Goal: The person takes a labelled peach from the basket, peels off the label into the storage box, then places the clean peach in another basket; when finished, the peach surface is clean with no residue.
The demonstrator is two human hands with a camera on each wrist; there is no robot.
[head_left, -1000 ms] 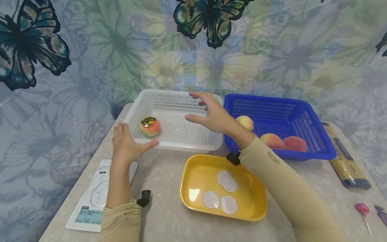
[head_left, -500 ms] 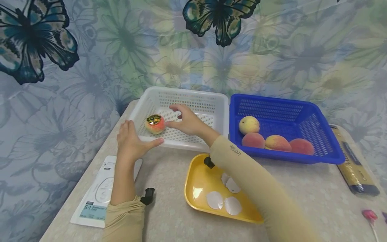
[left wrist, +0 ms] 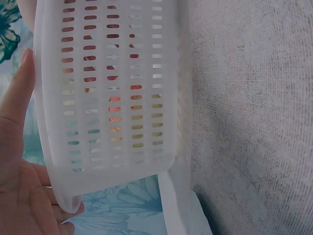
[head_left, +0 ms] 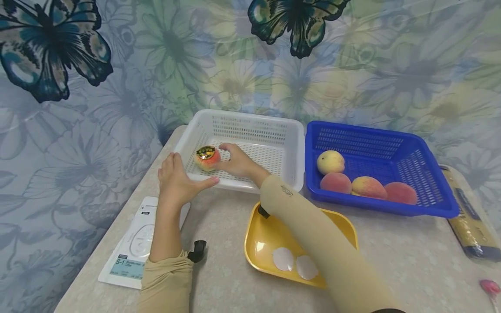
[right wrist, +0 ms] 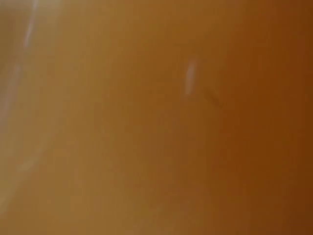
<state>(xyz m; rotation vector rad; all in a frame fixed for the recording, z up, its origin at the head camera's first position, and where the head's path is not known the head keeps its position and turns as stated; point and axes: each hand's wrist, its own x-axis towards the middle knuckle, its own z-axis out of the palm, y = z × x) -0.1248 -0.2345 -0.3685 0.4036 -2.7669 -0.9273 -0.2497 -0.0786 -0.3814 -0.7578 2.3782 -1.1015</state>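
A red-and-yellow peach with a black-and-gold label sits in the left part of a white plastic basket. My right hand reaches into this basket, thumb and fingers spread apart at the peach's right side; whether they touch it I cannot tell. My left hand rests against the basket's front left corner with its fingers extended. In the left wrist view, the left thumb lies along the rim, and the peach shows in patches through the slotted wall. Blurred orange-yellow plastic fills the right wrist view.
A blue basket with several peaches stands right of the white one. A yellow tray with round white pieces lies in front, partly under the right forearm. A white packet lies left, a gold-and-black package and a lollipop right.
My right hand has moved left and down, from above the white basket's right side to beside the labelled peach. The left hand has stayed at the basket's corner. The head view has shifted slightly.
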